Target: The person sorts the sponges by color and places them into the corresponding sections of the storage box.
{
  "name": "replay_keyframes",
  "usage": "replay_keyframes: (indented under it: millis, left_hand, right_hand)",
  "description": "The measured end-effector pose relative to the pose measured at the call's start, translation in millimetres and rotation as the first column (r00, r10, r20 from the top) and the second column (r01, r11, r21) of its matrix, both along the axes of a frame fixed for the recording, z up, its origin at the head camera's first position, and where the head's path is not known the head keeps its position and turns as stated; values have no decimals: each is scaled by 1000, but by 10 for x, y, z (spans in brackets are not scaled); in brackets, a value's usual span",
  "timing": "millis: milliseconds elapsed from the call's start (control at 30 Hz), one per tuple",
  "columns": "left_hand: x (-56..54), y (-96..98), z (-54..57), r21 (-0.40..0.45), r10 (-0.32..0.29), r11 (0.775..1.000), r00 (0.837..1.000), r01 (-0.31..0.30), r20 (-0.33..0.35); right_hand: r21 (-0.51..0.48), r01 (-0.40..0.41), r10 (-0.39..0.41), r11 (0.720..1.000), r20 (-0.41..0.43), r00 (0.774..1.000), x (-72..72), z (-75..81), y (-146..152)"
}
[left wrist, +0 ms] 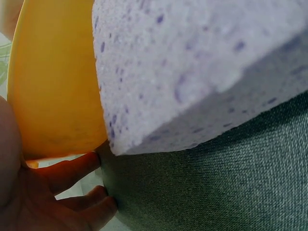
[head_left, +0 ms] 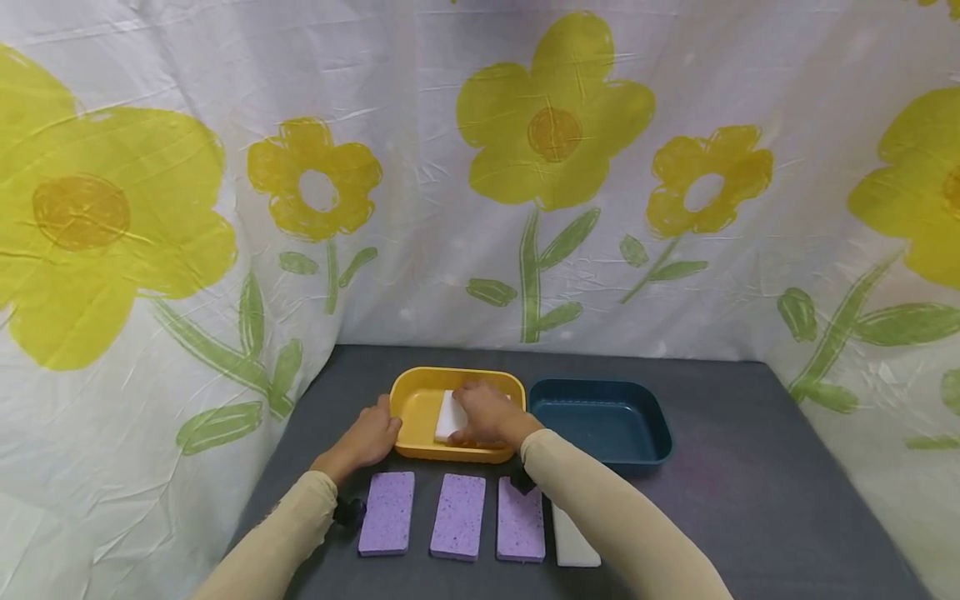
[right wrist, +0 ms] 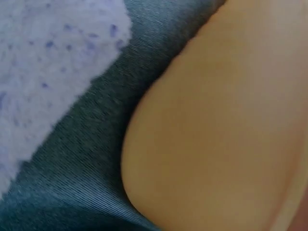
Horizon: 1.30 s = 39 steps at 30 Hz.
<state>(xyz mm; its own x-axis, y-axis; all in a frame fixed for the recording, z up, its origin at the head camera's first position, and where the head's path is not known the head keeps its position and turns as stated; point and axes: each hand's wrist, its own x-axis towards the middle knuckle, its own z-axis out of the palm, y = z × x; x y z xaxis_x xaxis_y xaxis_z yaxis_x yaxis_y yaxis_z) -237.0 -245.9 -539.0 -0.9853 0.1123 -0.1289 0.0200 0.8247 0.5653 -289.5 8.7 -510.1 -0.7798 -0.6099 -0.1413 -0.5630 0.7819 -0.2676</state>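
One yellow tray (head_left: 442, 455); in front, three sponges (head_left: 457, 517), one block (head_left: 573, 542); inside, one block (head_left: 448, 417) showing; beside, one blue tray (head_left: 600, 423).

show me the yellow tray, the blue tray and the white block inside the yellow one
Yellow tray (head_left: 418, 412): head view, bare floor near its left end
Blue tray (head_left: 603, 419): head view, bare floor
White block (head_left: 448, 418): head view, its uncovered left part

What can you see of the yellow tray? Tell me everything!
The yellow tray is a shallow, smooth rectangle with rounded corners and raised walls, and looks like plastic. It sits flat, open side up, on the dark grey cloth, just left of the dark blue tray and behind the purple sponges. The left hand touches its left end. The right hand, inside it, grips a white block; together they hide part of its floor.
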Motion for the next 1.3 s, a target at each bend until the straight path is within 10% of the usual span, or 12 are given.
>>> replay_keyframes:
  millis: [600,1300]
  left_hand:
    - [12,12,-9,-23,2,1000,1000,-2,6]
    - [-11,3,-18,-22,-13,1000,1000,13,12]
  right_hand:
    - [-53,-70,68,996,-30,997,16,92,111]
    - [-39,-131,124,991,-151,981,141,594,479]
